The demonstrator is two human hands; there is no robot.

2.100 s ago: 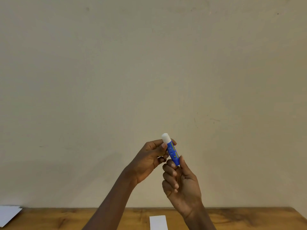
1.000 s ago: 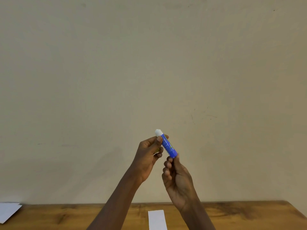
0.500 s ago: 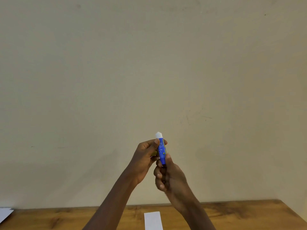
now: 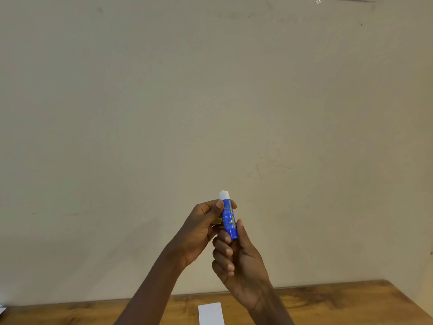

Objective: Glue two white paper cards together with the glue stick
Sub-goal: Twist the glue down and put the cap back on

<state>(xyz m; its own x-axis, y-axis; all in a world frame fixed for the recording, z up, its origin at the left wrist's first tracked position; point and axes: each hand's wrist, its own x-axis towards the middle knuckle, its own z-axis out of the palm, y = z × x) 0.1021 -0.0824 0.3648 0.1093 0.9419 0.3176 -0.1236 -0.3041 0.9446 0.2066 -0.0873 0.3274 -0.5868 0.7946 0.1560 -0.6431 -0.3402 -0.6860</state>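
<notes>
A blue glue stick (image 4: 228, 216) with a white top stands nearly upright in front of the wall, held by both hands well above the table. My left hand (image 4: 202, 228) pinches its upper part between thumb and fingers. My right hand (image 4: 236, 256) grips its lower end, thumb along the barrel. One white paper card (image 4: 210, 313) lies flat on the wooden table (image 4: 339, 303) below the hands, partly cut off by the frame's lower edge. A second card is not clearly in view.
A plain beige wall (image 4: 210, 102) fills most of the view. A sliver of white paper (image 4: 1, 310) shows at the far left edge of the table. The table's right corner is at the lower right.
The glue stick has turned from a leftward tilt to nearly upright. Both hands keep hold of it. The view has drifted right, so the left paper has almost left the frame.
</notes>
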